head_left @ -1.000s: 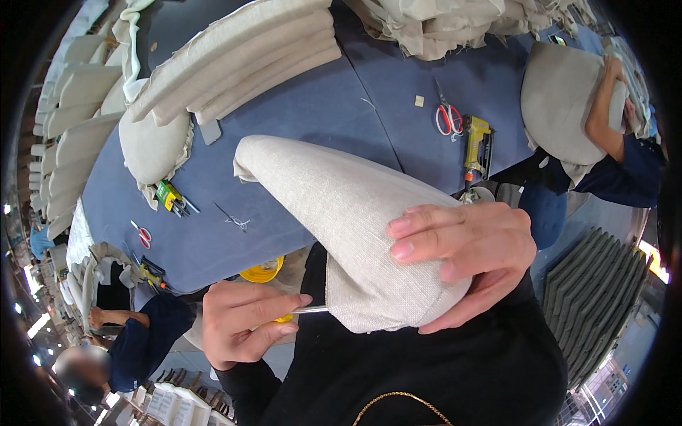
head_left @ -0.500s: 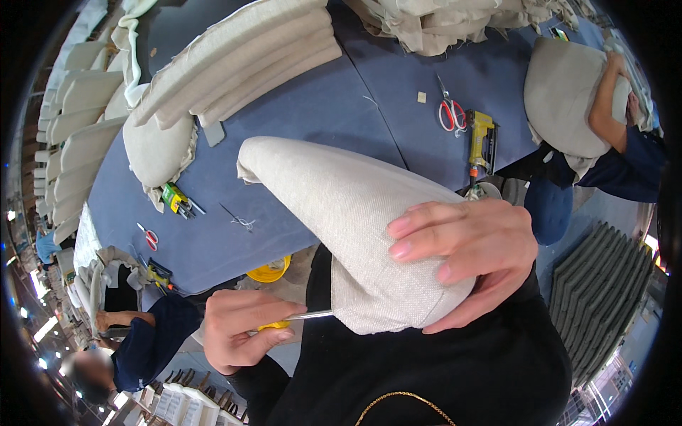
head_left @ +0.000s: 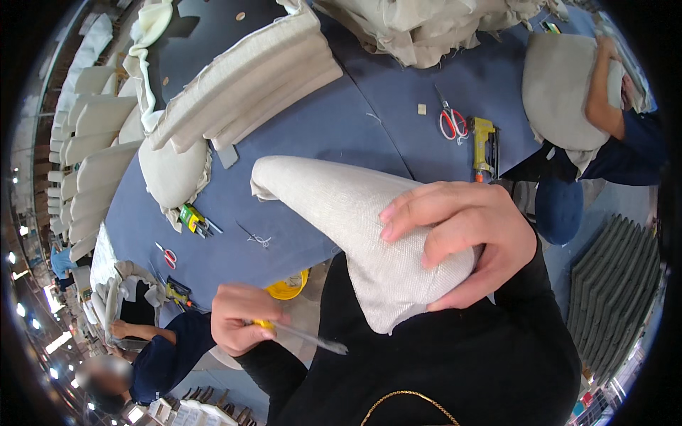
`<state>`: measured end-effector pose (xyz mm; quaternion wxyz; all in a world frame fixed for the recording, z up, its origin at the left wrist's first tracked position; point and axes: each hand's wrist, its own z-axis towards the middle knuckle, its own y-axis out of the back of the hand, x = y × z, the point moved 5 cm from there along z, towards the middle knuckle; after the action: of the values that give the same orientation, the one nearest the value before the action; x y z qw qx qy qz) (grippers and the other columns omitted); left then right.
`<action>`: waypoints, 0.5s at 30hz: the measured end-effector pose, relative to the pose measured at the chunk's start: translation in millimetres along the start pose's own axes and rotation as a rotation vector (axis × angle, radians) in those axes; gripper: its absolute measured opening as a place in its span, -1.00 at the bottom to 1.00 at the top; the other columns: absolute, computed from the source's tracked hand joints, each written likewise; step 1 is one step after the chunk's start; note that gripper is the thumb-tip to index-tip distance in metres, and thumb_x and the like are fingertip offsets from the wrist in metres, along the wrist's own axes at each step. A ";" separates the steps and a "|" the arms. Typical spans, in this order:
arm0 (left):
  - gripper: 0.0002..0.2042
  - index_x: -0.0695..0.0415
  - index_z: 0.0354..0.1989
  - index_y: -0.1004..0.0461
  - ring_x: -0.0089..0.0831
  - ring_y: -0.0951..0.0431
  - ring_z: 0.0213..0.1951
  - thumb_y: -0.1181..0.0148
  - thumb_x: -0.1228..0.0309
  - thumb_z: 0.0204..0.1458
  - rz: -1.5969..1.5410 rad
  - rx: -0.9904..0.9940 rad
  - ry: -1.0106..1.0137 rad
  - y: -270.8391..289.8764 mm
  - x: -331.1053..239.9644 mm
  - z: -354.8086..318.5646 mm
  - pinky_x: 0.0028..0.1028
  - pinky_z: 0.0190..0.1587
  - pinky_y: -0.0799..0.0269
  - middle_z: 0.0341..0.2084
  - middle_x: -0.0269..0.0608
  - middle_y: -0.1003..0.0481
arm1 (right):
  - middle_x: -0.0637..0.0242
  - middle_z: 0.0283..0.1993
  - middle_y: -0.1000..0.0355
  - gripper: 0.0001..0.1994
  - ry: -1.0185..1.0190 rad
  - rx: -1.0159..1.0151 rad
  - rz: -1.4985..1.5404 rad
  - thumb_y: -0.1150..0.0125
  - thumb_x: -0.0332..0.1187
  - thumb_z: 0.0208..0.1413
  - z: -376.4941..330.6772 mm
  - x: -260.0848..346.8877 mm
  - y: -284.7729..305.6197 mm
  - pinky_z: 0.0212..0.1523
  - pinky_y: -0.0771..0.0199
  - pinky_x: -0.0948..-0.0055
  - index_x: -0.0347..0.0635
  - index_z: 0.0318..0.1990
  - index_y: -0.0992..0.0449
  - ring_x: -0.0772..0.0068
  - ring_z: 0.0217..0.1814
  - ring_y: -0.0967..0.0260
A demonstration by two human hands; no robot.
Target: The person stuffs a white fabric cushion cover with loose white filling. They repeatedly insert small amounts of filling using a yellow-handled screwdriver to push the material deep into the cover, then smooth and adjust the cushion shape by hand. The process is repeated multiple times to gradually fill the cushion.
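Head view: right hand (head_left: 462, 238) grips the beige fabric-covered cushion (head_left: 355, 227); left hand (head_left: 241, 319) clasps a yellow-handled tool (head_left: 302, 334).

The cushion cover (head_left: 355, 220) at centre frame is pale woven cloth, coarse and matt. The tool (head_left: 302, 334) at lower centre has a dull grey shaft, probably metal, and a glossy yellow plastic handle. The desk (head_left: 398, 121) is covered in matt blue fabric.

tool (head_left: 307, 336) handle buried in left fist, cushion's (head_left: 355, 220) underside behind right hand (head_left: 462, 238)
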<state>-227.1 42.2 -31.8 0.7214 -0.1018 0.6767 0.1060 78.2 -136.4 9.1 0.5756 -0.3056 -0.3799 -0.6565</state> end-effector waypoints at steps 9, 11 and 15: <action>-0.37 0.28 0.47 -0.39 -0.34 -0.67 -0.10 -0.36 0.40 0.22 -0.144 -0.374 -0.102 -43.7 -29.5 117.5 -0.39 -0.05 -0.58 -0.06 0.00 -0.64 | 0.07 0.08 -0.57 -0.46 -0.167 -0.100 -0.218 -0.49 -0.34 0.01 11.9 16.9 30.1 0.25 -0.48 0.30 -0.31 0.17 -0.54 0.16 0.15 -0.57; -0.39 0.25 0.48 -0.37 -0.33 -0.68 -0.05 -0.33 0.48 0.24 0.077 -0.296 -0.142 -60.7 -48.0 145.1 -0.34 0.04 -0.58 0.05 0.00 -0.64 | 0.09 0.05 -0.57 -0.46 -0.268 -0.181 -0.178 -0.50 -0.28 0.05 8.1 17.1 42.7 0.23 -0.48 0.33 -0.32 0.17 -0.53 0.22 0.14 -0.57; -0.34 0.21 0.52 -0.33 -0.29 -0.71 0.05 -0.36 0.53 0.22 0.150 -0.272 -0.301 -90.9 -54.1 182.7 -0.33 0.16 -0.55 0.17 0.05 -0.63 | 0.24 -0.16 -0.61 -0.43 -0.332 -0.299 -0.203 -0.48 -0.11 0.19 28.1 31.2 45.8 0.06 -0.52 0.44 -0.31 0.22 -0.51 0.39 -0.07 -0.62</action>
<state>-29.6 7.5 34.0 0.7839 -0.1304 0.5467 0.2638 117.7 -131.1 56.8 0.3849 -0.4514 -0.3969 -0.7004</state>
